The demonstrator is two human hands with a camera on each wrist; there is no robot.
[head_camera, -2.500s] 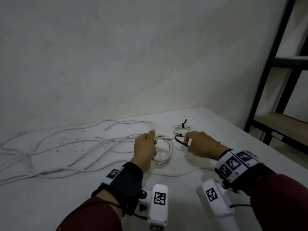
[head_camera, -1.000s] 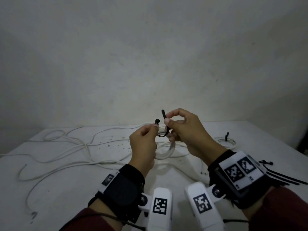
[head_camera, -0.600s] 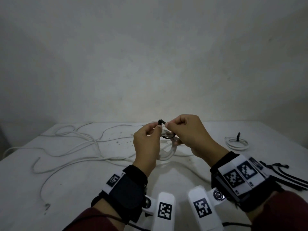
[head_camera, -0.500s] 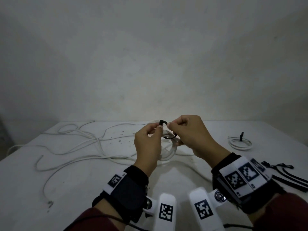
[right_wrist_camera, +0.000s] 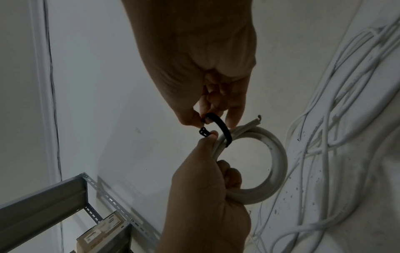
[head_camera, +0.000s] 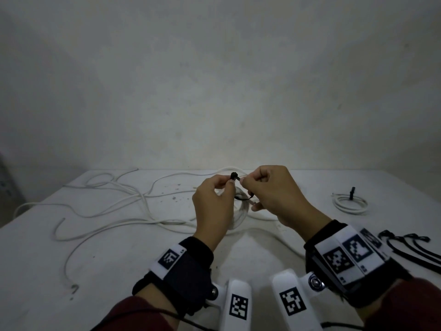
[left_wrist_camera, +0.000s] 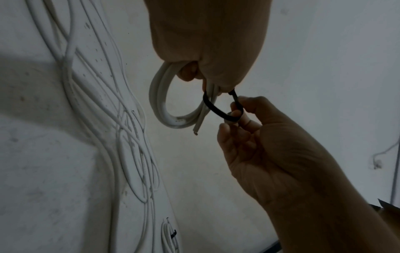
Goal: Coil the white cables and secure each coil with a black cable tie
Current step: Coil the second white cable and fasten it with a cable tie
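Observation:
My left hand holds a small white cable coil above the table, fingers curled round its strands, and pinches the black cable tie's head at its fingertips. The black cable tie loops round the coil's strands. My right hand pinches the tie's other end right beside the head, and one curled finger sits inside the loop. In the head view both hands meet over the table's middle and hide most of the coil. One cut cable end sticks out of the coil.
Long loose white cables sprawl over the left of the table. A finished coil with a black tie lies at the right. Spare black ties lie by my right wrist. A metal shelf frame stands beyond the table.
Both hands lifted the coil off the table, and the tie now wraps round it. The upright tie end has come down to the head. In the last half second little has moved.

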